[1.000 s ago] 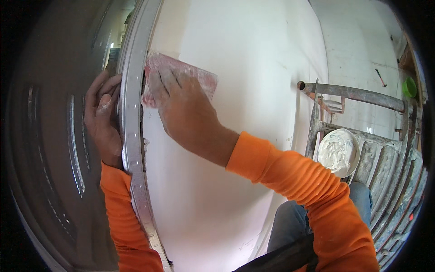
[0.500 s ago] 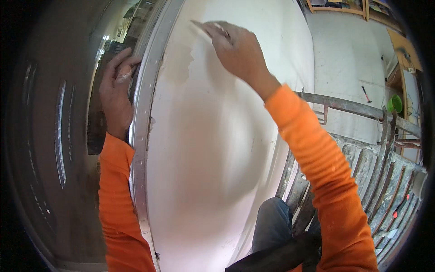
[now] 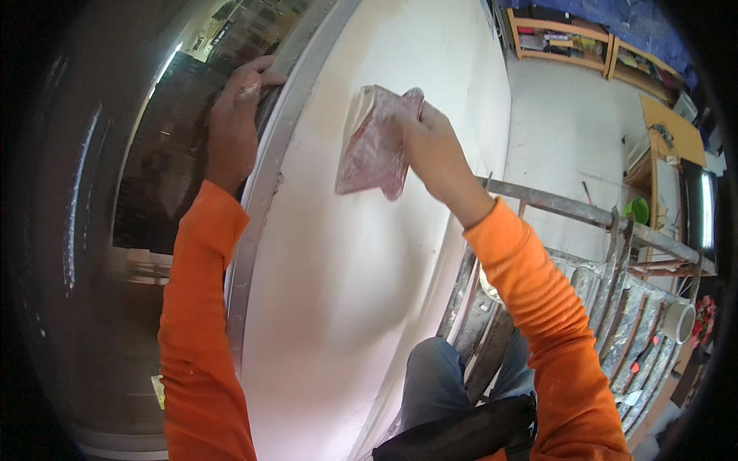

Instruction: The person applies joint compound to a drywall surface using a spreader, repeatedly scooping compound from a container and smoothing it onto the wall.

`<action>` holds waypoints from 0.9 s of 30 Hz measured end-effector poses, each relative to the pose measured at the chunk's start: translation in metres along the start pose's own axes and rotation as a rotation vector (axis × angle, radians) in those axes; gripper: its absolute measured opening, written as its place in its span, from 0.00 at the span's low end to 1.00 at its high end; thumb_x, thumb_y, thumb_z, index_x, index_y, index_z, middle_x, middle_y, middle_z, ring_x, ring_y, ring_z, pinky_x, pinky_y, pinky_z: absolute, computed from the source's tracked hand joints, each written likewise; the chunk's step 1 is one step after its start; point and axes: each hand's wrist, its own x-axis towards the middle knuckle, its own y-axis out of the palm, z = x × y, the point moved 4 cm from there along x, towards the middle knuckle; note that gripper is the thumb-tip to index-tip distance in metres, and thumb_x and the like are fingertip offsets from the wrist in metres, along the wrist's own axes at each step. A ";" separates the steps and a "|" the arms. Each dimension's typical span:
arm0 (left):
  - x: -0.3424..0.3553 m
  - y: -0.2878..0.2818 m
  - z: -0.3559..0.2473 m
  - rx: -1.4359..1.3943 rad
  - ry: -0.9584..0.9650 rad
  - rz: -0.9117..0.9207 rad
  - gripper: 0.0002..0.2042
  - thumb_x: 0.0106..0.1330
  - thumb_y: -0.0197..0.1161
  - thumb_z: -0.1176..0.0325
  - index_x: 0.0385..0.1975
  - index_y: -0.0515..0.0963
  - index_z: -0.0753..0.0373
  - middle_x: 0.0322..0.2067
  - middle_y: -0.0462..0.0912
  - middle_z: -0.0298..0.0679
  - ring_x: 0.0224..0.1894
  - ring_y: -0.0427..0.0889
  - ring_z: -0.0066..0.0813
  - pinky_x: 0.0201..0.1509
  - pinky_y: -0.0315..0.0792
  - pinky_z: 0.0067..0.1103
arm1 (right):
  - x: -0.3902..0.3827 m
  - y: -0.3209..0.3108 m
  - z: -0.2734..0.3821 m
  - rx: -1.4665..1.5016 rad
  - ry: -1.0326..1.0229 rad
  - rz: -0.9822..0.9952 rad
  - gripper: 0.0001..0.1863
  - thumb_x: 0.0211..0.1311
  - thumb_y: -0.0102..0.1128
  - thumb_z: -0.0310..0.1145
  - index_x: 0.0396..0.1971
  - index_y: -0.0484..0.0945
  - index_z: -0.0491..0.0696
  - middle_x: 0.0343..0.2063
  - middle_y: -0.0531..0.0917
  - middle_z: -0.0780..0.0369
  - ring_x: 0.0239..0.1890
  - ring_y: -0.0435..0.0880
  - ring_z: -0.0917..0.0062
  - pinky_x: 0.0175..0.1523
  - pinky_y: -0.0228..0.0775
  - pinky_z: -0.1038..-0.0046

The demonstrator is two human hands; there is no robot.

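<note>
From where I stand, the grey metal frame (image 3: 269,177) runs up between a dark, shiny pane (image 3: 173,157) on its left and a white wall (image 3: 330,269) on its right. The person's left hand (image 3: 238,115) is against the upper part of the frame, on the pane side, with the fingers loosely bent and their tips at the frame's edge; whether they grip it or merely lean there, I cannot tell. There is a white smear on that hand. The right hand (image 3: 438,154) is to the right of the frame, closed on one side of a reddish spreader (image 3: 373,150) smeared with white, some of its fingers hidden behind the tool. The spreader is in front of the wall, well apart from the frame, its broad face turned up toward the person; I can't tell whether any edge touches the wall. Both arms wear orange sleeves (image 3: 530,284). Farther right of the frame are the person's jeans (image 3: 434,376) and a spattered scaffold (image 3: 550,201) with slats, and a pale tub (image 3: 679,323) by its far edge. Past that, farthest from the frame, I see a green bowl (image 3: 636,209) and a wooden shelf (image 3: 565,25).
</note>
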 end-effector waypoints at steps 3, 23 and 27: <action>0.002 -0.004 0.017 0.019 0.137 -0.012 0.21 0.79 0.45 0.58 0.60 0.75 0.66 0.47 0.86 0.41 0.52 0.79 0.29 0.64 0.67 0.27 | 0.031 0.013 0.004 -0.067 0.014 0.021 0.17 0.70 0.48 0.35 0.48 0.75 0.37 0.38 0.82 0.56 0.38 0.85 0.70 0.38 0.82 0.69; 0.006 0.005 0.033 0.015 0.124 0.025 0.17 0.77 0.39 0.71 0.47 0.80 0.65 0.64 0.74 0.45 0.59 0.80 0.50 0.66 0.71 0.31 | 0.061 -0.014 0.040 0.574 0.134 0.105 0.15 0.70 0.49 0.30 0.48 0.73 0.35 0.41 0.80 0.54 0.42 0.83 0.64 0.45 0.80 0.61; 0.008 0.006 0.020 0.184 0.345 -0.028 0.22 0.81 0.37 0.62 0.52 0.78 0.69 0.59 0.79 0.45 0.59 0.80 0.41 0.67 0.70 0.30 | 0.067 -0.055 0.017 0.329 -0.017 0.055 0.19 0.69 0.57 0.34 0.50 0.75 0.34 0.44 0.82 0.54 0.45 0.84 0.65 0.46 0.80 0.64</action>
